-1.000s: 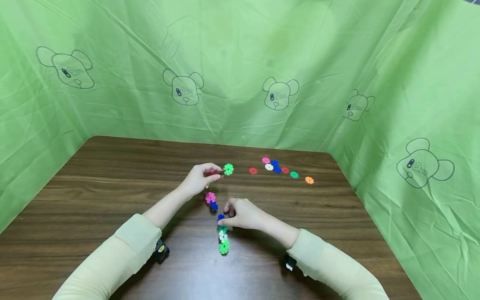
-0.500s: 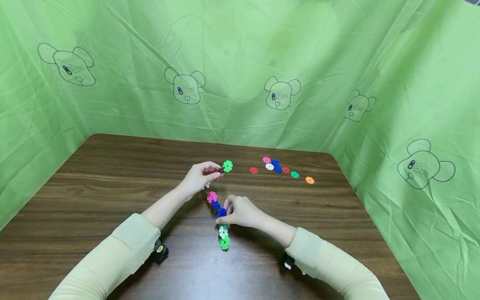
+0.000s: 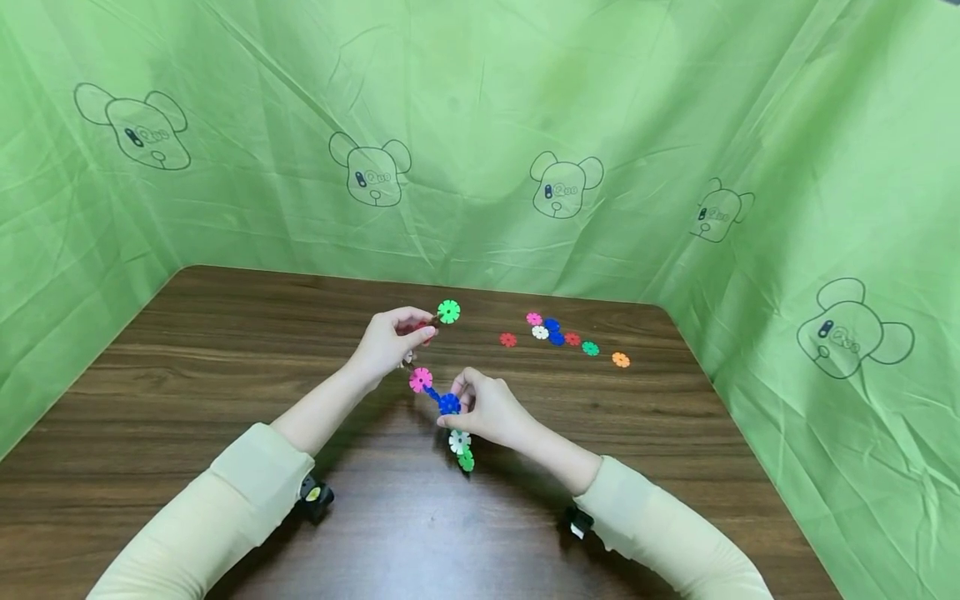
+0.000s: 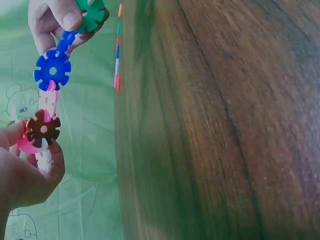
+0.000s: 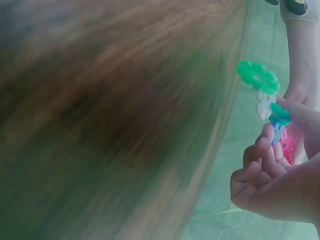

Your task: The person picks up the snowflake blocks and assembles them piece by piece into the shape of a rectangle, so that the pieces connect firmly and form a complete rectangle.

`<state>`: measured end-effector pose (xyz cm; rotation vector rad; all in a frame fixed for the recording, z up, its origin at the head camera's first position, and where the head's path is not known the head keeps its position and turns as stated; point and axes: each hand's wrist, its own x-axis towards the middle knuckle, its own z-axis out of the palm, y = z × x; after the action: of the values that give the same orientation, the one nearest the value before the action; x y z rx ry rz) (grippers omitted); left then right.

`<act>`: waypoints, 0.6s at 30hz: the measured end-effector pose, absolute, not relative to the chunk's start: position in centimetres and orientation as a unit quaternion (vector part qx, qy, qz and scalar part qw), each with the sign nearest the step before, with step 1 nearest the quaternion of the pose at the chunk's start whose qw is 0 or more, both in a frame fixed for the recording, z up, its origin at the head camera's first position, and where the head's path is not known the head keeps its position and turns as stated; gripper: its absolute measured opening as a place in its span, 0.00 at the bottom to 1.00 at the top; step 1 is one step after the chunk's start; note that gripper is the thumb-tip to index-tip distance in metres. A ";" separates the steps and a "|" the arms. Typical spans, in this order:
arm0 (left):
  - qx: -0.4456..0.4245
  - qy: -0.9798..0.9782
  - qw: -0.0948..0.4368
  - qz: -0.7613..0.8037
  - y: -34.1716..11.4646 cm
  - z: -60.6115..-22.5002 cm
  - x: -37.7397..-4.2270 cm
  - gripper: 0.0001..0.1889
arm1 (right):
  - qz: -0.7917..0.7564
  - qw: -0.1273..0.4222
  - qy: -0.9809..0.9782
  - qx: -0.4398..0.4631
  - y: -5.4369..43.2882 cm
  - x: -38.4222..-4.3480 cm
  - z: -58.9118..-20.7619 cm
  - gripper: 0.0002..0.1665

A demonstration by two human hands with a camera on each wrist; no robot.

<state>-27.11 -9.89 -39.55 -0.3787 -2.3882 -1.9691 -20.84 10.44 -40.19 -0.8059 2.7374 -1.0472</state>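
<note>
A chain of notched plastic snowflake discs runs between both hands, raised off the table. My left hand (image 3: pixel 386 342) grips its upper part, partly hiding a red disc (image 3: pixel 424 332) and a white disc (image 4: pixel 44 159). A light green disc (image 3: pixel 448 312) sticks out past the left fingertips. Below come a pink disc (image 3: pixel 421 380) and two blue discs, the lower blue disc (image 3: pixel 449 404) at the fingertips of my right hand (image 3: pixel 495 410), which pinches the chain there. Hanging below the right hand are a white disc (image 3: pixel 460 442) and a green disc (image 3: pixel 466 459). A brown disc (image 4: pixel 43 128) shows in the left wrist view.
Loose discs lie flat at the back right of the wooden table (image 3: pixel 225 333): a red disc (image 3: pixel 507 340), an orange disc (image 3: pixel 620 360), a dark green disc (image 3: pixel 590 348) and several others. A green printed curtain (image 3: pixel 465 233) surrounds the table's back and sides.
Both hands have moved farther from the body, the right one more. The gap between the two blue discs has closed, and the lower discs have risen with the right hand.
</note>
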 end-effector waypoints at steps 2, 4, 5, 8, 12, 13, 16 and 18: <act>-0.115 -0.766 0.020 -0.632 -9.8 -39.4 -27.0 0.13 | -0.341 0.046 0.901 -0.264 10.4 -20.8 -40.1 0.23; -0.111 -0.767 0.024 -0.631 -9.8 -39.3 -26.9 0.13 | -0.338 0.046 0.903 -0.260 10.2 -20.8 -40.1 0.23; -0.107 -0.770 0.025 -0.629 -9.7 -39.3 -26.9 0.13 | -0.336 0.046 0.905 -0.258 10.2 -20.8 -40.1 0.23; -0.100 -0.780 0.030 -0.617 -9.6 -39.3 -26.8 0.13 | -0.325 0.045 0.911 -0.249 10.0 -20.8 -40.2 0.23; -0.096 -0.802 0.047 -0.588 -9.3 -39.2 -26.7 0.12 | -0.315 0.047 0.918 -0.237 9.8 -20.6 -40.2 0.24; -0.095 -0.807 0.051 -0.580 -9.2 -39.1 -26.6 0.11 | -0.314 0.048 0.919 -0.235 9.7 -20.6 -40.2 0.24; -0.091 -0.823 0.067 -0.556 -8.8 -39.0 -26.3 0.10 | -0.314 0.053 0.920 -0.229 9.5 -20.5 -40.3 0.25; -0.090 -0.833 0.080 -0.540 -8.6 -39.0 -26.2 0.09 | -0.313 0.055 0.921 -0.226 9.4 -20.4 -40.4 0.25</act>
<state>-26.16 -8.64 -38.99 -0.2689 -2.4927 -1.6144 -20.45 9.43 -40.35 -0.6849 2.7948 -0.9515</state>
